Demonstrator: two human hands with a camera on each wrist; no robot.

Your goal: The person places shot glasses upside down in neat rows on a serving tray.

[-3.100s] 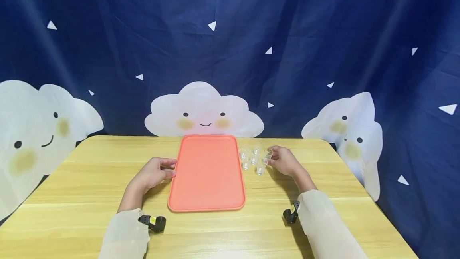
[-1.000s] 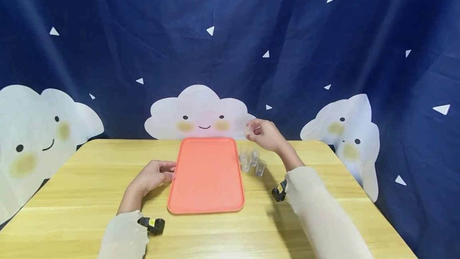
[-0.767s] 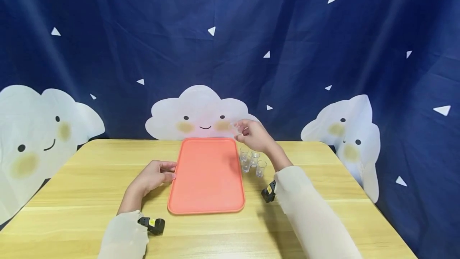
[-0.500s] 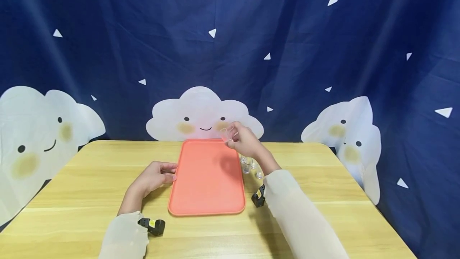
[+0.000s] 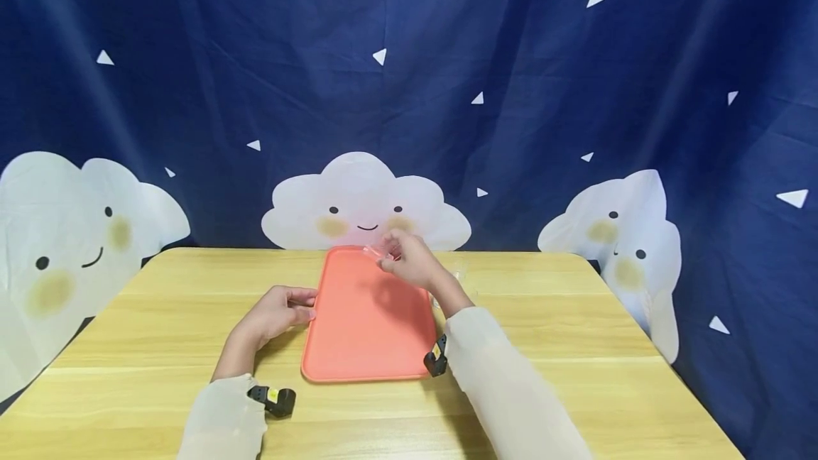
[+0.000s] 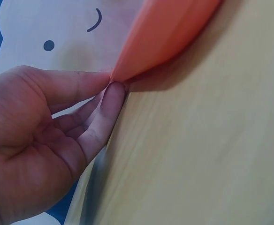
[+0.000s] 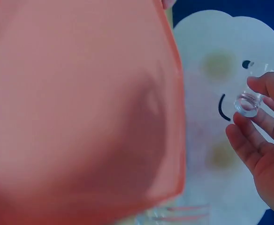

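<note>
A flat coral-red tray point(image 5: 364, 325) with a raised rim lies on the table. My left hand point(image 5: 273, 314) pinches its left edge; in the left wrist view the thumb and fingers point(image 6: 73, 89) meet right at the tray's rim point(image 6: 148, 42). Over the tray's far end, my right hand point(image 5: 414, 261) holds a small clear shot glass point(image 5: 373, 253). The right wrist view shows that glass point(image 7: 246, 105) between thumb and fingertips, its thick base towards the camera. The hand's shadow falls on the tray surface.
Other clear shot glasses point(image 5: 460, 272) stand just right of the tray, mostly hidden by the right forearm. The light wooden table point(image 5: 160, 346) ends at a dark blue curtain point(image 5: 307, 77) with printed clouds. Each sleeve carries a small black wrist camera point(image 5: 436, 356).
My right hand has lifted one shot glass from the group on the right and carried it left over the tray's far end. The left hand has stayed at the tray's edge.
</note>
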